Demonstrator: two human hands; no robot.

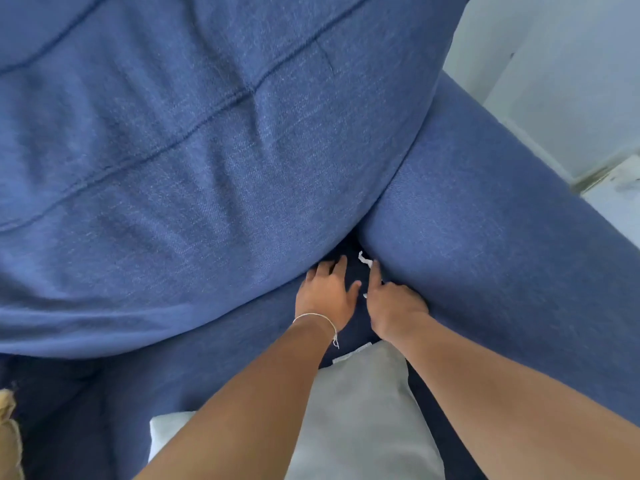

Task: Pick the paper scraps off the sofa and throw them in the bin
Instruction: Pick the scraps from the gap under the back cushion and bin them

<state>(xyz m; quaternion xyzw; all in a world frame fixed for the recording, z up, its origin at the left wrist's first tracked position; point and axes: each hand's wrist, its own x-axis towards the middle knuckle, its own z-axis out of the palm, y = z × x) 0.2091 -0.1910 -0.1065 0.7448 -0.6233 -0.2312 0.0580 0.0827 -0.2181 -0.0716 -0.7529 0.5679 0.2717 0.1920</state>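
If the right hand (391, 303), open with one finger reaching, pokes too hard, the paper scrap (364, 259) below the frame's middle may slip deeper into the sofa (207, 168) crack. The left hand (325, 292) lies flat, empty.
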